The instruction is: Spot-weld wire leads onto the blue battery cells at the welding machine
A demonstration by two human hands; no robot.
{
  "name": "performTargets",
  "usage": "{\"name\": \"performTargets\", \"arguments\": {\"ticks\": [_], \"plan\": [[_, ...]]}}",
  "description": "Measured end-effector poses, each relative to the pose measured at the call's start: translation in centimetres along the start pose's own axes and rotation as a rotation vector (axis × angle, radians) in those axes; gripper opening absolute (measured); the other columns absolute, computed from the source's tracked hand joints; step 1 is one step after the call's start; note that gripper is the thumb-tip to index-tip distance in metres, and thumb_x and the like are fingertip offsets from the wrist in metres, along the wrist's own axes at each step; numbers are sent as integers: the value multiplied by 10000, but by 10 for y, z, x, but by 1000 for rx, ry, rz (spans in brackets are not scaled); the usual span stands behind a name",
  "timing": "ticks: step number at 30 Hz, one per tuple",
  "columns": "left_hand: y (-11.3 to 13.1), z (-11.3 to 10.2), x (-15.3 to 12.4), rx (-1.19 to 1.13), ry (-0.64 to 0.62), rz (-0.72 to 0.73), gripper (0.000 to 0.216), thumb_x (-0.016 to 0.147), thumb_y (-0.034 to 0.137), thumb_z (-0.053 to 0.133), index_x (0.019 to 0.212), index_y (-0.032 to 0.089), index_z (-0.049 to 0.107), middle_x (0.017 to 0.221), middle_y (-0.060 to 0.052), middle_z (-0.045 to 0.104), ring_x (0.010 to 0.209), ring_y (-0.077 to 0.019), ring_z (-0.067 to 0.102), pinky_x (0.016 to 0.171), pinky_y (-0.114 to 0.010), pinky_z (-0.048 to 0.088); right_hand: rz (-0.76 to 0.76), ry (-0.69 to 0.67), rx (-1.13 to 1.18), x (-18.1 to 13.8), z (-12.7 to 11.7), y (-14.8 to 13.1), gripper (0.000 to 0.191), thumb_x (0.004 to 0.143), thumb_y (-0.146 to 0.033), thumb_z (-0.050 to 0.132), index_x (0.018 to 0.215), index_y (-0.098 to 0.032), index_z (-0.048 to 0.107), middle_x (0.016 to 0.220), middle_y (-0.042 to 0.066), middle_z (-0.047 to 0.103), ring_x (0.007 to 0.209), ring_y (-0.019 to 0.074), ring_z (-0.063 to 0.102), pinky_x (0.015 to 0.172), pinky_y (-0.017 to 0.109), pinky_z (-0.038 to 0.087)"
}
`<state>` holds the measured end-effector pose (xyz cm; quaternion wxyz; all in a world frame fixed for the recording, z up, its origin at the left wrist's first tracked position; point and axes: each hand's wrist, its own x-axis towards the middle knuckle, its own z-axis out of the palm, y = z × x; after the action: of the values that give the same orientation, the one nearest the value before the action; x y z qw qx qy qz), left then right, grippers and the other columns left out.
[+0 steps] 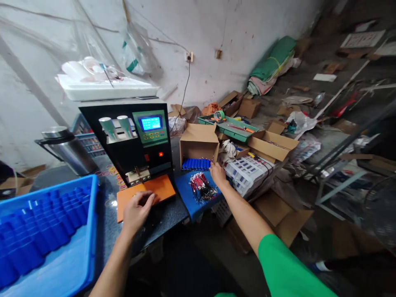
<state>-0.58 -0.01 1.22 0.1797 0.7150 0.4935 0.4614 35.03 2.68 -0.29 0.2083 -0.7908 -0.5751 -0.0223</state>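
My left hand (136,211) rests on the orange plate (161,187) in front of a black spot-welding machine (130,144) with a lit blue screen; its fingers curl loosely over something small I cannot make out. My right hand (218,173) reaches to the row of blue cylindrical cells (196,164) lying in an open cardboard box (199,142); the fingers touch the cells' right end, and whether they grip one is hidden. A bundle of red and black wires (201,187) lies on a blue pad (188,196) just left of my right wrist.
A blue crate (89,231) holding several blue cells stands at the left front. A metal kettle (69,150) sits behind it. Cardboard boxes (272,144), a green tray (230,126) and white printed cell holders (247,169) crowd the right side. Clutter covers the floor beyond.
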Motion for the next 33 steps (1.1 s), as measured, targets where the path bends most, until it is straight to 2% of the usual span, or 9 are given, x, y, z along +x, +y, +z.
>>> {"name": "performTargets", "arguments": {"ticks": [4, 8, 14, 22, 25, 28, 30, 33], "plan": [[3, -1, 1, 12, -29, -36, 365, 789, 520, 610, 873, 179, 708, 813, -50, 731, 718, -187, 670, 680, -280, 536, 25, -75, -139, -1, 9, 1, 468, 1005, -253, 373, 1454, -137, 431, 1220, 194, 602, 983, 246, 674, 862, 324, 494], [3, 0, 2, 1, -38, -55, 378, 781, 540, 615, 870, 186, 713, 830, -54, 741, 724, -196, 680, 678, -284, 544, 71, -111, -169, -1, 10, -1, 483, 1016, -225, 315, 1491, -161, 375, 1156, 194, 658, 992, 258, 683, 858, 346, 490], [-4, 2, 1, -24, -68, -88, 383, 779, 549, 624, 887, 191, 706, 849, -49, 746, 767, -205, 701, 714, -288, 545, 83, -100, -145, 0, 11, 4, 467, 1026, -264, 331, 1471, -143, 404, 1115, 188, 690, 987, 242, 689, 846, 313, 486], [-9, 5, -1, 32, -71, -66, 391, 808, 566, 588, 909, 206, 705, 876, -41, 742, 775, -201, 690, 706, -289, 523, 76, -30, -90, 2, 23, 12, 456, 1015, -262, 384, 1465, -214, 443, 1098, 145, 707, 948, 216, 696, 826, 283, 492], [-8, 5, -1, 54, -63, -42, 383, 814, 562, 579, 900, 212, 708, 863, -32, 742, 765, -198, 687, 698, -285, 515, 66, 44, 31, 1, 31, 19, 454, 991, -270, 425, 1436, -209, 491, 1083, 142, 719, 940, 222, 693, 831, 297, 497], [-6, 4, -2, 64, -64, -27, 379, 820, 562, 571, 894, 217, 710, 867, -28, 744, 767, -195, 686, 694, -281, 509, -2, 172, 321, -1, 42, 30, 427, 954, -300, 440, 1335, -189, 598, 1051, 121, 730, 902, 211, 687, 823, 299, 509], [-6, 4, -2, 58, -69, -26, 380, 821, 562, 567, 892, 218, 711, 869, -27, 745, 763, -194, 686, 688, -280, 507, -10, 250, 558, -3, 48, 38, 423, 924, -322, 430, 1238, -157, 660, 914, 93, 735, 761, 187, 673, 735, 285, 523], [-4, 3, -2, 41, -66, -30, 379, 815, 559, 563, 884, 219, 714, 862, -27, 746, 753, -196, 685, 681, -283, 508, 85, 337, 827, -3, 52, 46, 394, 852, -343, 442, 1041, -120, 706, 669, 23, 652, 511, 140, 556, 528, 249, 468]]}}
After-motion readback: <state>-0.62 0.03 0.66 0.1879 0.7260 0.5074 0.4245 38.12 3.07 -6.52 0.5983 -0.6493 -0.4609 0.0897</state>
